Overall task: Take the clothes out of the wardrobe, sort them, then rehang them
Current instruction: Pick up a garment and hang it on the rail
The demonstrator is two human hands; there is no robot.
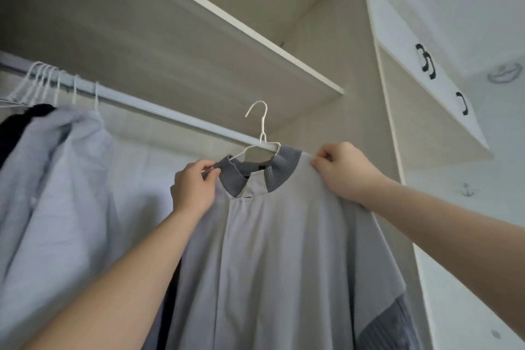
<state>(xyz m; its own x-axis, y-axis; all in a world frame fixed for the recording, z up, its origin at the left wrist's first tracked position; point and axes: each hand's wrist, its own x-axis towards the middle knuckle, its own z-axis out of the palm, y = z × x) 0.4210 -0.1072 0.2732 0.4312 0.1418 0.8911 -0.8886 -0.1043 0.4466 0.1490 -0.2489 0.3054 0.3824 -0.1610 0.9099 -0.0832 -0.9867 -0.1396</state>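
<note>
Setting: wardrobe (355, 94) interior, pale wood-grain panels, one shelf (227, 45) overhead, a pale rail (159, 108) running below it from left to right. White cupboard doors with black handles (426, 61) stand to the right.

On the rail, left end: a bunch of white wire hangers (42, 79), close together. A pale blue shirt (65, 179) hangs from one; a dark garment (14, 128) shows just behind it.

Item in hand: grey garment (284, 250) with a darker ribbed collar (281, 167), mounted on a white wire hanger (262, 133). It sits toward the right end of the rail, well apart from the bunch. The hook (257, 106) points up and, as far as I can judge, is free of the rail.

Left hand (196, 187): pinching the cloth beside the collar on its side.

Right hand (343, 170): pinching the shoulder seam on the other side, fingers curled on the fabric.

Step, as I read it: rehanging, squaring the garment on its hanger before the hook goes over the rail.

Method notes:
- Draw both shoulders out evenly so the collar centres on the hook's stem.
- Keep the hanger level; thin wire lets smooth cloth slide off the lower end.
- Move one hand to the stem before lifting, since cloth alone gives poor control of the hook.
- Set the hook down fully over the rail, then ease the garment toward its sorted group.
</note>
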